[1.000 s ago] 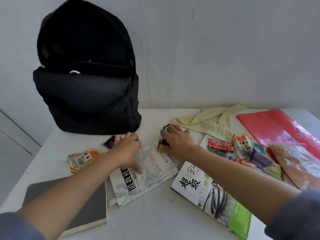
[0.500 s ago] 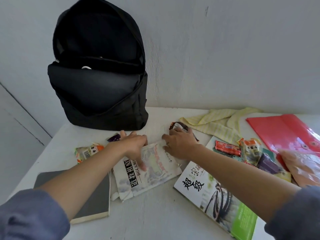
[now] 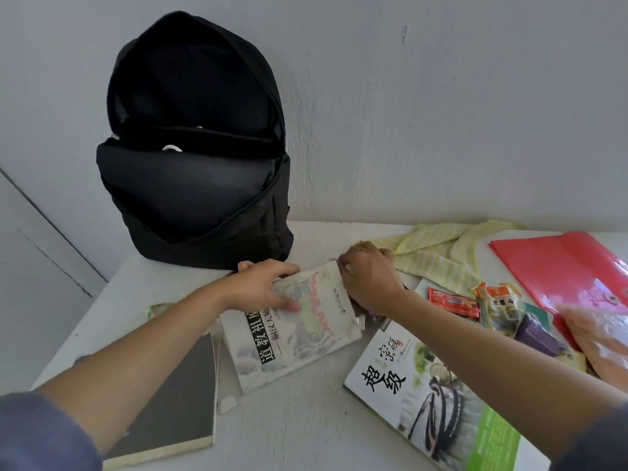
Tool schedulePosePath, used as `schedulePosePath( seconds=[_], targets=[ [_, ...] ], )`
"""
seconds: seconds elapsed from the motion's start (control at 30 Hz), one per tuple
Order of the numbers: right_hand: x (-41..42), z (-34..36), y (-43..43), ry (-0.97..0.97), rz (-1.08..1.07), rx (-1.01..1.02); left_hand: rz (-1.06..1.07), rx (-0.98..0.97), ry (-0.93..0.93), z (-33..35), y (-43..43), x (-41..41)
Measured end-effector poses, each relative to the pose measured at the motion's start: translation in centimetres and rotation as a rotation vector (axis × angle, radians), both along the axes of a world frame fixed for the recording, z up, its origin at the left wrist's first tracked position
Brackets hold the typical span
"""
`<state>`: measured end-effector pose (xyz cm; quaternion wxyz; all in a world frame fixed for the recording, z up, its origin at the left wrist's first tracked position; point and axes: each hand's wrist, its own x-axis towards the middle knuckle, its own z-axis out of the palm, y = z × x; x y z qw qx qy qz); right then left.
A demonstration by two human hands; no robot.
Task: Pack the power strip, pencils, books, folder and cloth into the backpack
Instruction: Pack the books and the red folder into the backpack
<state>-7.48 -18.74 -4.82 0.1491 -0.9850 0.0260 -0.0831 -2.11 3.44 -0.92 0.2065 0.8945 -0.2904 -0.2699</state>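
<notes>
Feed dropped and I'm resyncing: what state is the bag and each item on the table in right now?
Black backpack, upright, main compartment unzipped and open.
White paperback, closed, far corners gripped by left hand and right hand.
Green-cover book, closed, flat on table.
Dark notebook, closed, flat.
Yellow cloth, crumpled, unpacked.
Red folder, flat, unpacked.
Snack packets, loose beside folder.

Head view looks down, close over table (image 3: 306, 419).
</notes>
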Motion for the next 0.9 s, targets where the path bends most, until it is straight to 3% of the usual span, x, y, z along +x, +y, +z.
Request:
schedulePosePath(
  seconds=[0.07, 0.13, 0.23, 0.37, 0.47, 0.6, 0.7, 0.9],
  targets=[
    [0.0, 2.1, 0.6, 0.045, -0.047, 0.333, 0.048, -0.189, 0.173, 1.7, 0.5, -0.1],
    [0.0, 4.4, 1.2, 0.271, -0.063, 0.769, 0.115, -0.330, 0.305, 3.3, 0.8, 0.0],
    [-0.1, 6.7, 1.3, 0.524, 0.076, 1.240, 0.129, -0.450, 0.359, 5.2, 1.0, 0.4],
    [-0.2, 8.8, 0.7, 0.530, 0.200, 1.603, 0.180, -0.646, 0.438, 7.0, 1.8, 0.5],
    [0.6, 9.3, 0.5, 0.491, 0.340, 1.818, 0.286, -0.848, 0.373, 8.6, 1.9, 0.4],
    [1.2, 9.3, 2.1, 0.329, 0.417, 1.648, 0.447, -1.133, 0.191, 9.3, 1.0, 0.7],
    [1.6, 9.8, 3.3, 0.165, 0.328, 1.306, 0.561, -1.332, 0.150, 9.8, 0.4, 1.0],
    [3.0, 13.0, 1.7, -0.174, 0.239, 0.843, 0.473, -1.432, 0.214, 13.2, 2.9, 3.0]
  ],
)
